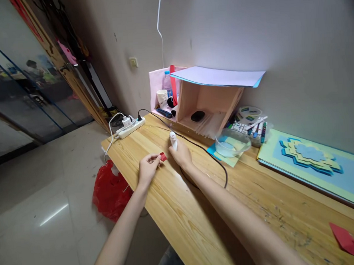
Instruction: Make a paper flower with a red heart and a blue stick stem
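Between the thumb and fingers of my left hand (148, 167) is a small piece of red paper (163, 156), pinched just above the wooden table. A short way to the right, my right hand (181, 152) is wrapped round a white glue gun (173, 137). Only its upper end shows above my fist; the grip is hidden. A black cord (206, 146) loops across the table beside my right wrist and runs back to the power strip (131, 128). The red paper and the glue gun are apart.
A clear plastic bowl (232, 142) sits on coloured paper near the wall, beside a container of markers (256, 129). Layered paper shapes (310, 152) lie on sheets at the right. Red paper scraps (347, 240) rest lower right. A red bag (110, 192) hangs at the left edge.
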A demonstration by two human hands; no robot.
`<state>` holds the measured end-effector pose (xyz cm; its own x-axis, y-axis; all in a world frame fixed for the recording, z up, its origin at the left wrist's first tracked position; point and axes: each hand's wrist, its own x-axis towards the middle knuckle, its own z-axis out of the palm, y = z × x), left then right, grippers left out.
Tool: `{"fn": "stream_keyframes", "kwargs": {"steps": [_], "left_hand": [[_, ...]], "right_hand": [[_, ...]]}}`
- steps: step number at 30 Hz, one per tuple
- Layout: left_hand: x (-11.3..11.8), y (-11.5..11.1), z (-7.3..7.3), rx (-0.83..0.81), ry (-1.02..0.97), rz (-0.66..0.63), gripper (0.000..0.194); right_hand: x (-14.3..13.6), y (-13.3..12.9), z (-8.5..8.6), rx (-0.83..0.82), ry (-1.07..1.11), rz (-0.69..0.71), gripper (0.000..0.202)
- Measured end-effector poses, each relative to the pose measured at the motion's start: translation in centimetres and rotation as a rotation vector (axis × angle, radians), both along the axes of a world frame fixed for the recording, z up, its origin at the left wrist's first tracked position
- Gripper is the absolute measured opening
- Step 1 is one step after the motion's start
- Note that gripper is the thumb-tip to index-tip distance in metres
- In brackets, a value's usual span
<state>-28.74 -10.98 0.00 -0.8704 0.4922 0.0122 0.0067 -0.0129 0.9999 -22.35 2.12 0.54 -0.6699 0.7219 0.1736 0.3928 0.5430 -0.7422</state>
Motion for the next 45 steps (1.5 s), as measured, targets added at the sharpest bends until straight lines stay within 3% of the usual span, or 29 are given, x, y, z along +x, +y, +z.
{"fn": "stream_keyframes", "kwargs": {"steps": [2, 5, 7, 13, 19, 45], "left_hand": [[0.0, -0.1, -0.1, -0.014, -0.013, -0.014, 0.030], [0.1, -0.1, 0.0, -0.045, -0.019, -0.040, 0.028], [0.3, -0.1, 0.1, -0.081, -0.013, -0.055, 0.027], [0.6, -0.1, 0.5, -0.165, -0.006, -0.098, 0.026], [0.5, 0.0, 0.1, -0.219, -0.009, -0.203, 0.025], [0.9, 0.0, 0.8, -0.224, -0.042, -0.227, 0.026]], "right_hand": [[1.7, -0.3, 0.3, 0.000, 0.051, 0.039, 0.019], [5.6, -0.7, 0.8, -0.097, 0.227, 0.213, 0.027], [8.3, -0.7, 0.9, -0.128, 0.222, 0.276, 0.028], [12.7, 0.1, -1.1, -0.234, 0.163, 0.337, 0.028], [13.0, 0.0, -2.4, -0.378, 0.180, 0.402, 0.026], [12.9, -0.1, -1.7, -0.235, 0.092, 0.434, 0.022]]}}
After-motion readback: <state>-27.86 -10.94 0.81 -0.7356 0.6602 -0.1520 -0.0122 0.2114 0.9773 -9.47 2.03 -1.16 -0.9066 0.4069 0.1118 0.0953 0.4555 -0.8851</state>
